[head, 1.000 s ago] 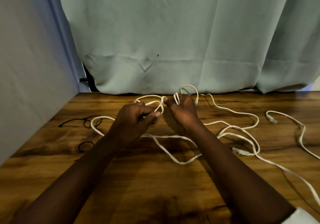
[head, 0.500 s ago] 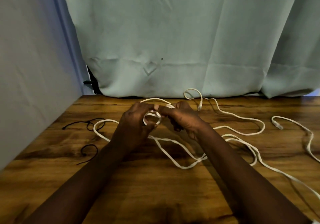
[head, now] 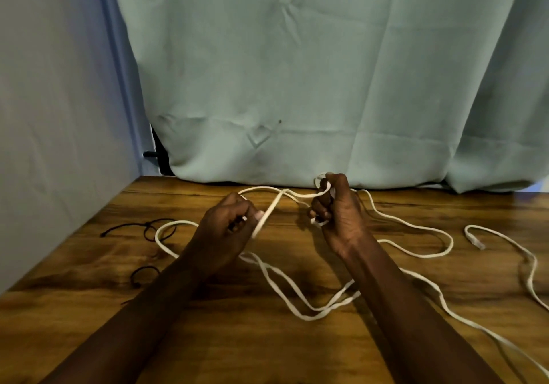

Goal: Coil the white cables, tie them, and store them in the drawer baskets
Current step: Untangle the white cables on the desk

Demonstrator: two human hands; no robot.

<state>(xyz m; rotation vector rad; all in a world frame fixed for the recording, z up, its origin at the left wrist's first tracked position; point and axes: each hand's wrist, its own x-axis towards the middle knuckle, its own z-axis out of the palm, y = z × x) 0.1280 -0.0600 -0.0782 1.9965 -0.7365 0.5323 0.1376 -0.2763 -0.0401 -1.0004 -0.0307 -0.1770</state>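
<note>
Our L hand pinches the white cable w/ curled fingers. Our R hand is a fist round small loops of it, up by the curtain. Btw. the hands a strand runs left-right, off the table. The rest lies loose on the wood in long loops, mostly going right. 1 plug lies far right, pointing toward us. We can't tell if it's 1 cable or 2. 2 black ties lie left of the L hand.
</note>
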